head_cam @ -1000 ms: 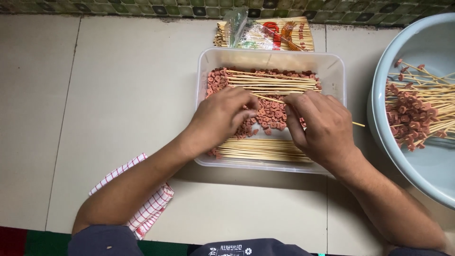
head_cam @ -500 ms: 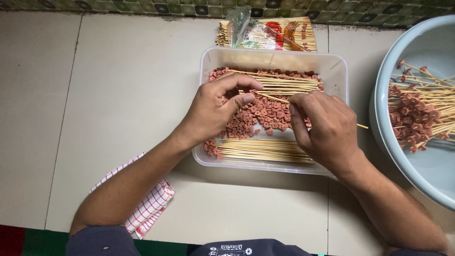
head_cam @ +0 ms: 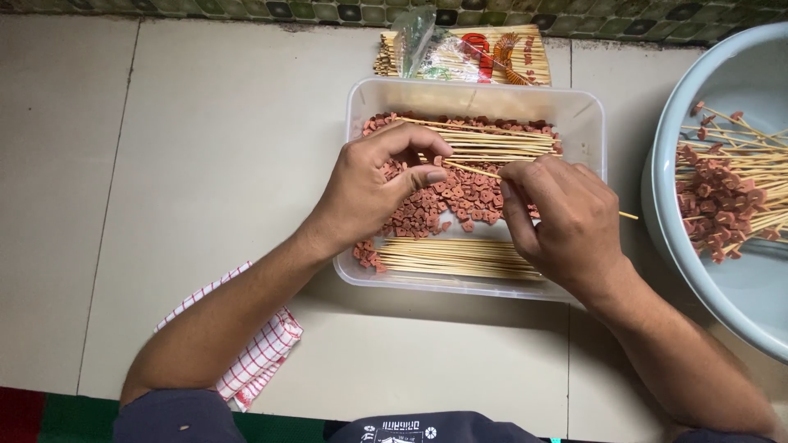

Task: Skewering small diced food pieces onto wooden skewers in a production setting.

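Observation:
A clear plastic tub (head_cam: 591, 111) sits on the tiled floor, filled with small reddish-brown sausage slices (head_cam: 460, 201) and two bundles of bamboo skewers (head_cam: 455, 257). My right hand (head_cam: 566, 221) pinches one bamboo skewer (head_cam: 472, 170) above the tub, its blunt end sticking out to the right. My left hand (head_cam: 373, 184) holds a sausage slice between thumb and fingertips right at the skewer's tip.
A light blue basin (head_cam: 722, 279) at the right holds several loaded skewers (head_cam: 726, 193). A plastic packet of unused skewers (head_cam: 464, 57) lies behind the tub. A red-and-white checked cloth (head_cam: 254, 357) lies under my left forearm.
My left hand lifted out of the sausage slices with a piece and came up to the skewer tip. My right hand stayed over the tub, holding the skewer.

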